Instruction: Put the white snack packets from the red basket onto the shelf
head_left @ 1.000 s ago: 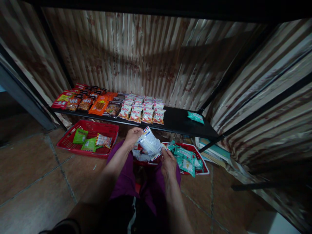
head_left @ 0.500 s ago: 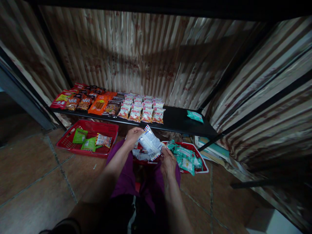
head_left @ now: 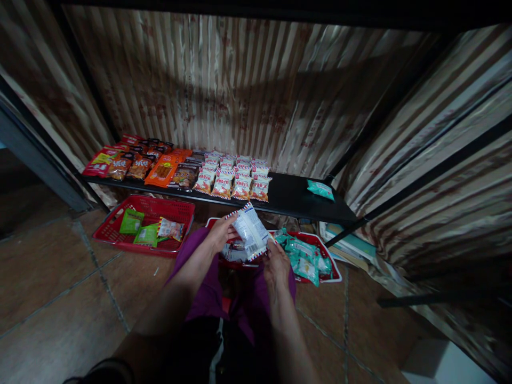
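Both hands hold a small stack of white snack packets with red and blue striped edges, above my lap. My left hand grips the stack's left edge; my right hand pinches its lower right corner. Under the packets sits a red basket with more white packets and several teal packets. Ahead, a low black shelf carries rows of the same white and red packets.
Orange and red snack bags fill the shelf's left part; one teal packet lies at its right end. A second red basket with green packets stands on the tiled floor at left. Striped curtain surrounds the shelf; books lie right of it.
The packets in my hands have turned flatter and shifted slightly up and to the right. My left hand slid along their left edge; the right hand barely moved.
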Demonstrator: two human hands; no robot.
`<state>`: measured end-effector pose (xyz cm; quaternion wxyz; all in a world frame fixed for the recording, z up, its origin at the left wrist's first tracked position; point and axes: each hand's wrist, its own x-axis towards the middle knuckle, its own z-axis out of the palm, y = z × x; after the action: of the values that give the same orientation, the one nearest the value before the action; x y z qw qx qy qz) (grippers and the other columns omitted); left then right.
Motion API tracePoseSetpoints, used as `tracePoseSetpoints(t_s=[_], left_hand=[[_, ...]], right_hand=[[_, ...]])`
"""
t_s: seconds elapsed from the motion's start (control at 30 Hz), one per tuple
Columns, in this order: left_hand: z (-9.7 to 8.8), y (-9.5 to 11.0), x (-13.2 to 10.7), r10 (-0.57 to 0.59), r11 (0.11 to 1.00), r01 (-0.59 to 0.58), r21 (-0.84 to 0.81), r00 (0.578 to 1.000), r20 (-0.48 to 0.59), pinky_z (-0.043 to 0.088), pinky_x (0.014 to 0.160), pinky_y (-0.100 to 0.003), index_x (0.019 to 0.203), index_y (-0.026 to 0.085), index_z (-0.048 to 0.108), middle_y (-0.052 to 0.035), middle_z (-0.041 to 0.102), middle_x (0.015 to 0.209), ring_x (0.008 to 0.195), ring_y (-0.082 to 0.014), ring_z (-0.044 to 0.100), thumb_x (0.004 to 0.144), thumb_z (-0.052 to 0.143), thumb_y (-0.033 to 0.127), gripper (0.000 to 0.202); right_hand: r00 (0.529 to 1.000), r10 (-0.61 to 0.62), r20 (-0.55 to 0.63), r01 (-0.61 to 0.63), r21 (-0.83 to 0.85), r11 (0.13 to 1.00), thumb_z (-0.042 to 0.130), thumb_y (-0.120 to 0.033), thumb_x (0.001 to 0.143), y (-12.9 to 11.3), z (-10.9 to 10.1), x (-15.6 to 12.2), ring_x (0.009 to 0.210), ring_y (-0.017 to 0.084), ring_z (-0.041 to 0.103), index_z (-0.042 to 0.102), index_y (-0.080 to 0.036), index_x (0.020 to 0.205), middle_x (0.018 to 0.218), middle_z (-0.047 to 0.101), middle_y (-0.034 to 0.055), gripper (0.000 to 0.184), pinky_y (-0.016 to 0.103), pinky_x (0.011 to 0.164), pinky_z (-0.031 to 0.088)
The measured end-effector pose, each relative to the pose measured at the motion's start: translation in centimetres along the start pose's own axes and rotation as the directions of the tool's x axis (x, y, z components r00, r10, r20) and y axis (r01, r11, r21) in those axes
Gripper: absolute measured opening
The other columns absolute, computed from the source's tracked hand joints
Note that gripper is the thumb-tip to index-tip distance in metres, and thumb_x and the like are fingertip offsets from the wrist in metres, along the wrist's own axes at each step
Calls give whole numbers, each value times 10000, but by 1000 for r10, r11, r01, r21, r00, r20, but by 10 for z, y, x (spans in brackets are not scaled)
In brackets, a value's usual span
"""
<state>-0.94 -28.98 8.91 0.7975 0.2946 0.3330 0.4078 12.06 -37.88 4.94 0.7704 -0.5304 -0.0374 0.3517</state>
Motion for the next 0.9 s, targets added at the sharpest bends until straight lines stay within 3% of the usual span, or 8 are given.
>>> tracePoseSetpoints(t_s=[0.3,0.53,0.63,0.7,0.73,0.83,0.9], left_hand=[[0,-9,3,-9,1000,9,8,999,-44,527,618,-314,811,134,624,-72,671,726,611,-170,637,675,757,341,281],[-1,-12,7,8,1000,-7,18,997,-80,535,596,-312,848,144,582,-55,663,702,591,-170,638,695,732,374,315],[-1,-13,6,34,999,-31,35,995,-99,531,593,-308,833,149,577,-50,657,691,583,-165,632,704,719,367,290],[0,-12,5,63,997,-57,56,992,-108,526,593,-300,820,149,583,-49,658,696,583,-157,625,711,709,361,270],[0,-12,5,79,995,-71,69,991,-112,522,590,-293,817,149,589,-48,658,700,582,-152,620,714,705,359,261],[4,-12,2,123,987,-109,118,985,-118,508,586,-276,793,152,608,-38,657,698,584,-141,605,718,698,365,243],[6,-13,1,151,978,-131,164,982,-117,499,593,-270,765,157,616,-31,654,679,592,-143,602,714,700,379,243]], right_hand=[[1000,-18,9,18,17,1000,781,-284,464,-1,2,-3,532,114,596,679,-160,751,634,687,-26,329,211,480,466],[991,-121,56,121,-11,993,771,-346,497,7,-3,6,623,146,630,675,-166,776,704,703,-3,345,262,593,504],[982,-176,75,185,-143,972,718,-398,573,12,-9,13,735,182,647,677,-156,907,824,713,32,415,309,679,514],[953,-291,88,303,-340,890,675,-413,623,13,-13,15,865,221,640,651,-142,1042,965,701,77,499,366,787,500],[920,-376,114,385,-447,807,654,-410,648,12,-14,15,942,241,623,632,-135,1098,1038,682,103,528,399,852,477],[742,-593,312,629,-628,458,581,-377,738,8,-13,10,1133,270,529,603,-142,1168,1202,607,144,490,471,999,369],[627,-631,457,736,-614,286,520,-353,803,7,-8,4,1173,255,503,612,-175,1164,1232,592,129,413,481,1022,347]])
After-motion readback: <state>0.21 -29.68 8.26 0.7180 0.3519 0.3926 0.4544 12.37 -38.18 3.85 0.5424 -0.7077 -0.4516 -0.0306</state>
